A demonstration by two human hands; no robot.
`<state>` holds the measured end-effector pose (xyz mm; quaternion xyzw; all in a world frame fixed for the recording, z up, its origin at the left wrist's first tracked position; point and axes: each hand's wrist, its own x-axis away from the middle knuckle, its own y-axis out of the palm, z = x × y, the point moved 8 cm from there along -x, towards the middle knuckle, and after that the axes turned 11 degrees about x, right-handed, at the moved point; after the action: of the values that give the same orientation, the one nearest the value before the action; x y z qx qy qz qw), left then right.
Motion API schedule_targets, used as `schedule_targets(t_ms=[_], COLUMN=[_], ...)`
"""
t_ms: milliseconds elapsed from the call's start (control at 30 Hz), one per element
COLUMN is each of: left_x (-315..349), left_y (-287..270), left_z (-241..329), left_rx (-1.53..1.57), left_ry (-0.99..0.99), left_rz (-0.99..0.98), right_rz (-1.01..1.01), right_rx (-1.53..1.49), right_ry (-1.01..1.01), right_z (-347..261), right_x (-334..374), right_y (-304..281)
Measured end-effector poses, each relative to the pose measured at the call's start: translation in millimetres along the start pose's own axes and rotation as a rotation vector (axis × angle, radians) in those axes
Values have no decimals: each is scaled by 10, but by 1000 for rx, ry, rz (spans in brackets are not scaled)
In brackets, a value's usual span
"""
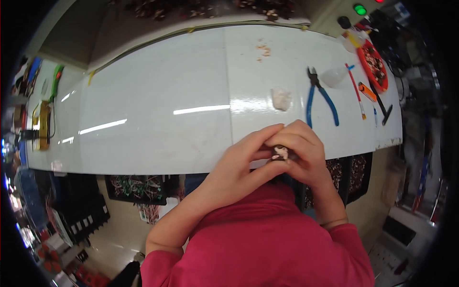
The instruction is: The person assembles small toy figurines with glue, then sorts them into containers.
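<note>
Close in front of me, over the table's near edge, both of my hands close around a small dark piece with pale pink patches (280, 153). My left hand (239, 165) has its thumb along the lower side of the piece and its fingers reaching above it. Curled over from the other side is my right hand (306, 150), its fingers on top. Most of the piece is hidden by the fingers. Just beyond the hands lie a whitish soft-looking lump (281, 98) and cutting pliers with blue handles (321, 98).
Rightward on the white table (158, 100) are a red-handled brush (355, 91), an orange utility knife (367, 92) and a red bowl (384, 85) of mixed small pieces. Pinkish crumbs (263, 49) lie farther back. A black bin of green-and-white parts (136, 187) sits below the front edge.
</note>
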<state>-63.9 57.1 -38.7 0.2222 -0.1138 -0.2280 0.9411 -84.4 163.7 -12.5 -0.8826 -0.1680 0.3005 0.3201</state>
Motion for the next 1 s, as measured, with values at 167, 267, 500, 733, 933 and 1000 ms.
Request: schedule_targets(t_ms=[167,267,500,733,933,1000], left_x=[-61,-65,-16,11,6,-3], left_y=[66,91,24,-28,-34,-34], left_z=[-105,-110,-121,-88,-60,-57], left_rx=[15,-1,9,12,7,0], left_ry=[-44,-3,-16,-27,-10,-2], left_rz=[-15,-10,13,19,13,10], right_rz=[23,24,1,3,6,14], right_rx=[-27,-37,-49,-42,-39,-36], right_ry=[13,2,-7,-5,-15,-15], right_z=[44,59,25,1,-6,-2], right_x=[97,125,95,66,39,44], right_y=[-51,-60,2,48,51,46])
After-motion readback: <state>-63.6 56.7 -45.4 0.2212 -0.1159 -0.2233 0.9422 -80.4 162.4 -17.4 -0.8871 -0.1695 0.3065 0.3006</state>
